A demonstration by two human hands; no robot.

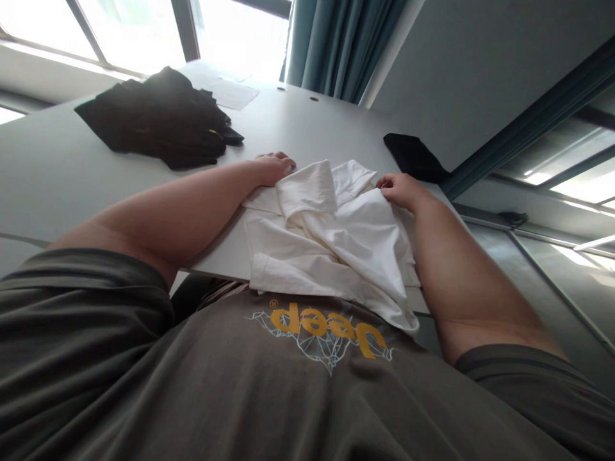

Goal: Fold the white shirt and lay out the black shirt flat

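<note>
A crumpled white shirt (355, 237) lies in loose folds at the table's near edge, its lower part hanging over against my torso. My left hand (277, 168) is at the shirt's upper left edge, fingers bent and thumb against the cloth. On the opposite side, my right hand (400, 190) pinches the upper right edge between curled fingers. Between the hands, a folded-over flap of the fabric stands slightly raised. The fingertips of both hands are partly hidden by cloth or by the hands themselves.
A heap of dark clothing (158, 121) lies on the white table (307, 128) at the left, with pale sheets (233, 93) behind it. A black flat item (416, 157) rests at the right edge. Teal curtains (336, 48) and windows stand beyond.
</note>
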